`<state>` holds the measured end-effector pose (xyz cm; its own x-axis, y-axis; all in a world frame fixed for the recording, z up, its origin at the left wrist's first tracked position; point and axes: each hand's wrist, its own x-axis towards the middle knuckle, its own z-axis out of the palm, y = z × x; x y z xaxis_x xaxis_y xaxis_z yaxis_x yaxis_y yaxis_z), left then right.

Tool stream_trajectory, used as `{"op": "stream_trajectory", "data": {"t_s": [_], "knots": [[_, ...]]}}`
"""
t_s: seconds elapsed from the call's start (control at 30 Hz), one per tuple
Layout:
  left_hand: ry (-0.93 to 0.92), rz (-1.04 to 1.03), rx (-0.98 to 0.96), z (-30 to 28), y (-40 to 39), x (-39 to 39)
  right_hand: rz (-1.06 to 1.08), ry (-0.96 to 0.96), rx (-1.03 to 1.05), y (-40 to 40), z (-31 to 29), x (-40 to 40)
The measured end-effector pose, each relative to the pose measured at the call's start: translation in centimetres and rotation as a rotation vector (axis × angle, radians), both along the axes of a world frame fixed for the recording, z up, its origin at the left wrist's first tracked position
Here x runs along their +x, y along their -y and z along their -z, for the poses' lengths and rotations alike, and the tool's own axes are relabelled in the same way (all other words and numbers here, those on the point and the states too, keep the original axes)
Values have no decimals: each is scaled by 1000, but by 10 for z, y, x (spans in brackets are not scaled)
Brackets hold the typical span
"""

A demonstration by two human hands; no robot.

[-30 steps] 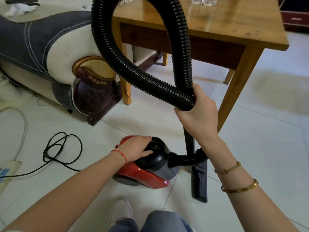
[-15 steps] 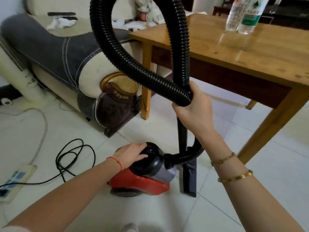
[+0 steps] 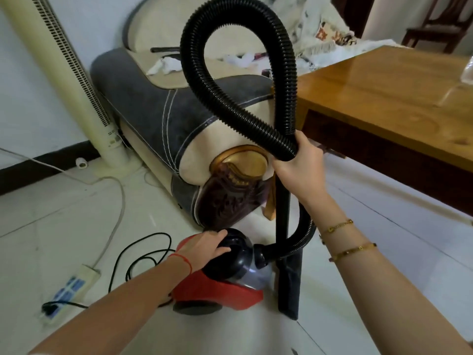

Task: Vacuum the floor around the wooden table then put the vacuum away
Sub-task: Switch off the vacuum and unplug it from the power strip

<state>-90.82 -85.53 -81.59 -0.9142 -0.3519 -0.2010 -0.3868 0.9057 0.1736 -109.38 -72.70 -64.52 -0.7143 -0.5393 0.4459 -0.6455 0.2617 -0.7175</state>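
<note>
Two hands are on the machine: your left hand (image 3: pixel 204 248) cups its fingers over the black dome of the red vacuum (image 3: pixel 222 280) at lower centre of the frame, and your right hand (image 3: pixel 298 166) wraps the wand (image 3: pixel 282 213) top where the ribbed hose (image 3: pixel 230 108) loops up. The canister looks compact but probably weighty, so lift by its handle. The hose is springy; keep it gathered, clear of the wooden table (image 3: pixel 389 98) at right.

Single head-worn view looks forward and down, close over the floor (image 3: pixel 76 221).
</note>
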Motion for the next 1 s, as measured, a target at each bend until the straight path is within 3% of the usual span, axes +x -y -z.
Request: {"op": "stream_trajectory", "data": {"t_s": [0.53, 1.0], "knots": [[8, -5, -136, 10, -11, -50, -29, -30, 198, 54, 38, -42], [-217, -121, -81, 19, -6, -1, -78, 6, 402, 63, 35, -27]]}}
